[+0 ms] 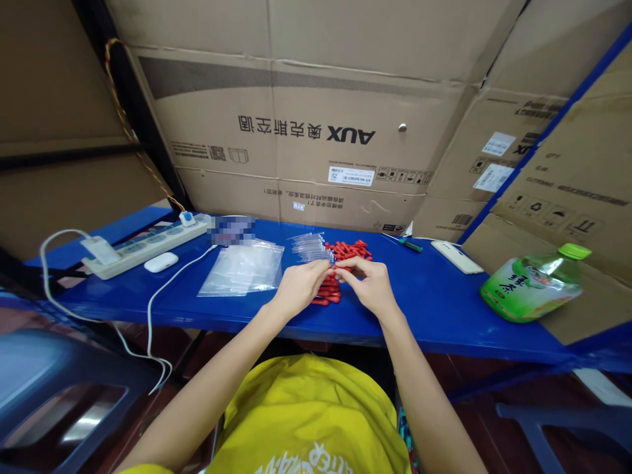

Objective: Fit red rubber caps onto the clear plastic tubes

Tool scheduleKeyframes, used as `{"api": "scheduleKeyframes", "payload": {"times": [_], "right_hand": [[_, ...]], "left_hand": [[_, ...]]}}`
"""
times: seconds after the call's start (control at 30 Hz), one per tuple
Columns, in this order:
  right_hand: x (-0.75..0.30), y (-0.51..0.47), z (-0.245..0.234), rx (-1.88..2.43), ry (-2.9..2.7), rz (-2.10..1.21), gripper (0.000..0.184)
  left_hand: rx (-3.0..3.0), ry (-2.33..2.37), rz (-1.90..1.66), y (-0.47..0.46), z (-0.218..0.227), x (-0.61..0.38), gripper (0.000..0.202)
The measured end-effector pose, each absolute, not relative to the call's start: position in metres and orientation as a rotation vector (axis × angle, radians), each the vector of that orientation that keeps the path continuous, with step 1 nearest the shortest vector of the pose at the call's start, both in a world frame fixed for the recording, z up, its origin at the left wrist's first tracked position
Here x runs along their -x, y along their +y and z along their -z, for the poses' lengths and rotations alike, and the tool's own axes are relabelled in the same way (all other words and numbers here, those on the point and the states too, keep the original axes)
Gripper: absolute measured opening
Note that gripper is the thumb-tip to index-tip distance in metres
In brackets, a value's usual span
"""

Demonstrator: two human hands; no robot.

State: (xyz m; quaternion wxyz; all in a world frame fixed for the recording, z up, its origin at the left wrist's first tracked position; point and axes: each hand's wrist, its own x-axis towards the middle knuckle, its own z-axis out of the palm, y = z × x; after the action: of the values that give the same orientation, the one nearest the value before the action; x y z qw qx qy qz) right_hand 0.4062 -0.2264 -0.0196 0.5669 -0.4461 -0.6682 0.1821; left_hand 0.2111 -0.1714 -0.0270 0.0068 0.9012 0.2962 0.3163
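My left hand (303,288) and my right hand (368,283) meet fingertip to fingertip above the blue table. Between the right thumb and forefinger is a small red handle (334,270). The left fingers are pinched together close to it; what they hold is hidden. Behind the hands lies a pile of small red handles (351,250). More red handles (328,298) lie below, between the hands. Thin, clear-looking sticks (309,246) lie side by side just beyond my left hand. Clear zip bags (241,268) are stacked to its left.
A white power strip (153,245) with cables and a white earbud case (161,262) sit at the left. On the right are a green-handled screwdriver (409,244), a pale phone-like slab (457,257) and a green tea bottle (530,286). Cardboard (306,92) walls the back.
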Motion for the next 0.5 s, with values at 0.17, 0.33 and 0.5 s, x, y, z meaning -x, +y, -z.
{"api": "scheduleKeyframes", "payload": {"times": [0.17,0.33,0.5], "right_hand": [[-0.4072,-0.2266,0.0199,1.057,-1.58,-0.429,0.014],[-0.4092,-0.2276,0.0198,1.057,-1.596,-0.467,0.013],[-0.4142,-0.228,0.017,1.098,-1.611,-0.509,0.017]], "left_hand": [[-2.836,0.905,-0.958,-0.1708,0.0271,-0.2111,0.037],[-2.843,0.879,-0.914,-0.1713,0.027,-0.2106,0.036],[-2.85,0.885,-0.936,-0.1742,0.0248,-0.211,0.038]]}}
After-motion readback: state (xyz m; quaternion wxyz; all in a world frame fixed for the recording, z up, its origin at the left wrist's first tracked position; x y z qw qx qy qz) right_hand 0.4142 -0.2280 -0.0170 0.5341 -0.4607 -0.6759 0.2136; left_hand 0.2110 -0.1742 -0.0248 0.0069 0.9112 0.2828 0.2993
